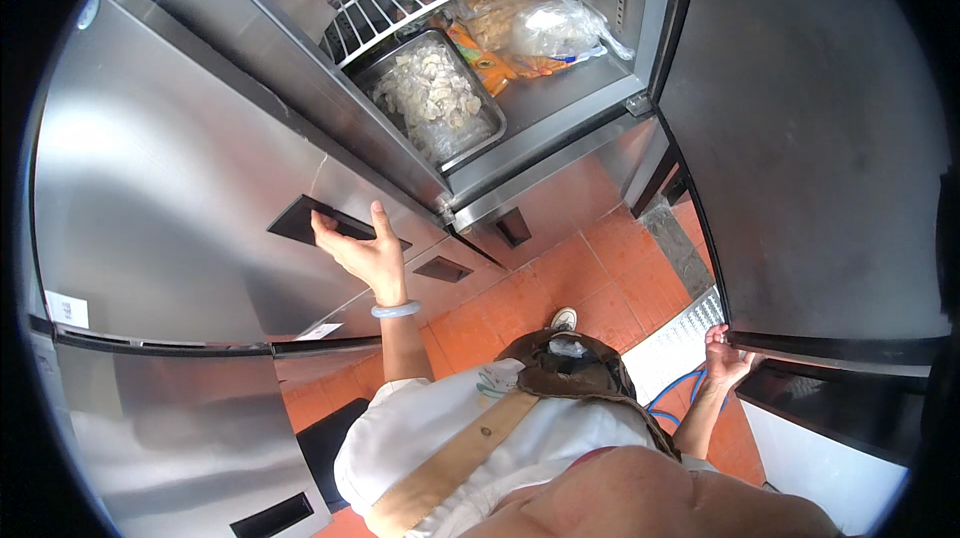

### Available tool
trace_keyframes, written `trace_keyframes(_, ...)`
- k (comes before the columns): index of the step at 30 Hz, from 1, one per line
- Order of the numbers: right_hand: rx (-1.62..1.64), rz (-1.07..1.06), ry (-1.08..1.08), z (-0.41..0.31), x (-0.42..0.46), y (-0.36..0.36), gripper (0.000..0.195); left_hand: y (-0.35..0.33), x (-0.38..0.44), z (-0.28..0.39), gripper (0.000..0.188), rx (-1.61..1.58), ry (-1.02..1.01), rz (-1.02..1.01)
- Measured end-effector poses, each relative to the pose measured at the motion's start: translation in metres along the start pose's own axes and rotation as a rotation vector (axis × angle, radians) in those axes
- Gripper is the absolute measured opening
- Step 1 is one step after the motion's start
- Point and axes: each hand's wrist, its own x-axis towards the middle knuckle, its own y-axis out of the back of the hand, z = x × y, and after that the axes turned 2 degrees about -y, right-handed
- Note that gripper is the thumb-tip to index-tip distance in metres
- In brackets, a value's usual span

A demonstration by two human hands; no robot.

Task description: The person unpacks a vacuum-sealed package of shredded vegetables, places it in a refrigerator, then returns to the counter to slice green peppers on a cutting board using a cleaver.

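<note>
My left hand [367, 249] is at the black recessed handle [296, 221] of a stainless steel refrigerator door [172, 163], its fingertips in the recess and its thumb raised. A pale bangle [395, 309] circles that wrist. On the right, my right hand [724, 359] touches the edge of an open refrigerator door [817, 133] near its corner. Between the two doors, the open compartment shows a metal tray [491, 118] of pale sliced food [435, 84] in clear plastic, beside an orange bag [484, 69] and a knotted clear plastic bag [555, 28].
A white wire shelf [435, 2] crosses the compartment, with bagged goods on it. Orange floor tiles [517, 294] lie below. A perforated white panel [671, 343] and a blue hose [664, 395] are near my right arm. Another steel door [172, 425] stands at lower left.
</note>
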Motion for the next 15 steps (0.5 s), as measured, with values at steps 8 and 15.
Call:
trace_keyframes(8,-0.335,0.156,-0.185,0.044,-0.051,-0.01,0.042,0.028,-0.058,0.083,0.064,-0.339,-0.362,-0.249)
trace_keyframes(15,-0.97,-0.203,-0.506,0.107,-0.055,0.022,0.032,0.056,-0.127,0.152,0.088,-0.873,-0.624,-0.727)
